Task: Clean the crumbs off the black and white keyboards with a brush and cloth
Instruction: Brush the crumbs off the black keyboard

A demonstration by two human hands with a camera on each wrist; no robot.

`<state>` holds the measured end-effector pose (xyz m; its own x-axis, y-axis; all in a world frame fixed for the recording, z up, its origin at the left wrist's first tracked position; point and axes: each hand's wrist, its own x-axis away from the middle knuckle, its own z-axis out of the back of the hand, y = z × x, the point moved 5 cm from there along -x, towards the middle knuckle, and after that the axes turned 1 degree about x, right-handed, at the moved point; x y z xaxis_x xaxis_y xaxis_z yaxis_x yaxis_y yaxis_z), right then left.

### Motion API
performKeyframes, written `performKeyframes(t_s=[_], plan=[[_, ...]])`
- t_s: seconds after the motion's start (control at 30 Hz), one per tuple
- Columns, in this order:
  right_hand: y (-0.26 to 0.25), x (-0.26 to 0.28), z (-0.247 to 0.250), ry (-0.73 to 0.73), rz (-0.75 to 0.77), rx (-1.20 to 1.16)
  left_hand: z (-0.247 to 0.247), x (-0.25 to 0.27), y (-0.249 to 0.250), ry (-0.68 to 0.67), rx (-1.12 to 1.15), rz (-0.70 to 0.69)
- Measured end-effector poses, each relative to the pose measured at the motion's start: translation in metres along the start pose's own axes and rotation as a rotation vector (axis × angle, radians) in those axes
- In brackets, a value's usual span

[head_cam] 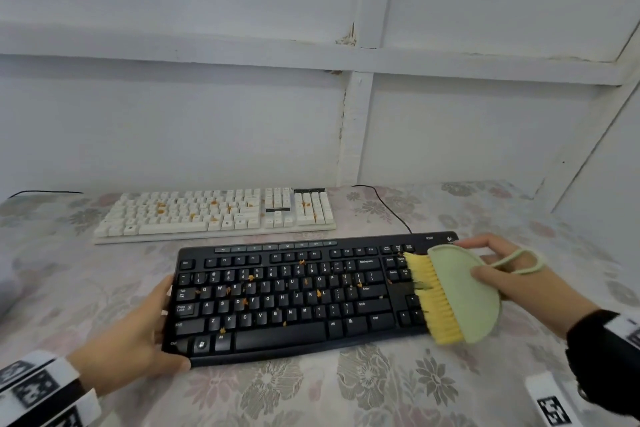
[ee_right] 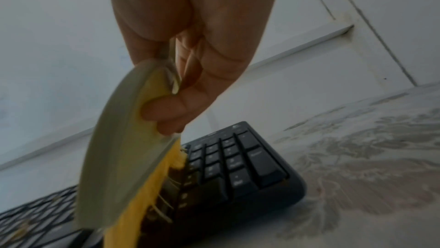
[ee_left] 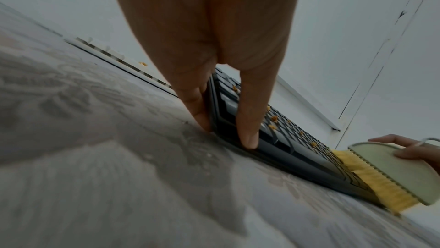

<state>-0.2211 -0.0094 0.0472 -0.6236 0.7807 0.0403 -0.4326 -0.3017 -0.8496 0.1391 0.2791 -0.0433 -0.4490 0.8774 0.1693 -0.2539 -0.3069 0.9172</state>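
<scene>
The black keyboard point(head_cam: 294, 295) lies near the table's front, with orange crumbs point(head_cam: 251, 277) scattered over its letter keys. My left hand point(head_cam: 166, 326) holds its left end, thumb on the front corner and fingers along the side point(ee_left: 197, 111). My right hand point(head_cam: 485, 260) grips a pale green brush point(head_cam: 464, 295) by its flat body. The brush's yellow bristles point(head_cam: 433, 295) rest on the keys just left of the number pad point(ee_right: 238, 167). Behind lies the white keyboard point(head_cam: 214, 211), also dotted with crumbs. No cloth is in view.
A floral tablecloth point(head_cam: 381, 385) covers the table. A black cable point(head_cam: 388, 208) runs from the black keyboard's back right toward the white panelled wall point(head_cam: 311, 114), which stands close behind the white keyboard.
</scene>
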Motion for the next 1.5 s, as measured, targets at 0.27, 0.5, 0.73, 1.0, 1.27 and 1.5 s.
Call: performKeyframes(t_s=[0.27, 0.5, 0.73, 1.0, 1.27, 1.5], plan=[[-0.029, -0.023, 0.018, 0.183, 0.112, -0.068, 0.001, -0.002, -0.003, 0.035, -0.008, -0.009], [-0.019, -0.006, -0.006, 0.028, 0.108, 0.065, 0.002, -0.004, -0.007, 0.025, -0.079, -0.006], [-0.032, -0.020, 0.008, 0.165, 0.147, 0.043, 0.001, -0.001, -0.003, 0.039, -0.082, -0.012], [-0.021, 0.009, -0.011, 0.027, 0.126, 0.078, -0.001, 0.000, 0.002, 0.044, -0.076, -0.002], [-0.042, -0.027, -0.002, 0.168, 0.166, 0.005, -0.001, 0.002, 0.006, 0.052, -0.055, 0.000], [-0.029, -0.005, -0.023, 0.043, 0.141, 0.045, -0.001, 0.002, 0.005, 0.039, -0.065, 0.016]])
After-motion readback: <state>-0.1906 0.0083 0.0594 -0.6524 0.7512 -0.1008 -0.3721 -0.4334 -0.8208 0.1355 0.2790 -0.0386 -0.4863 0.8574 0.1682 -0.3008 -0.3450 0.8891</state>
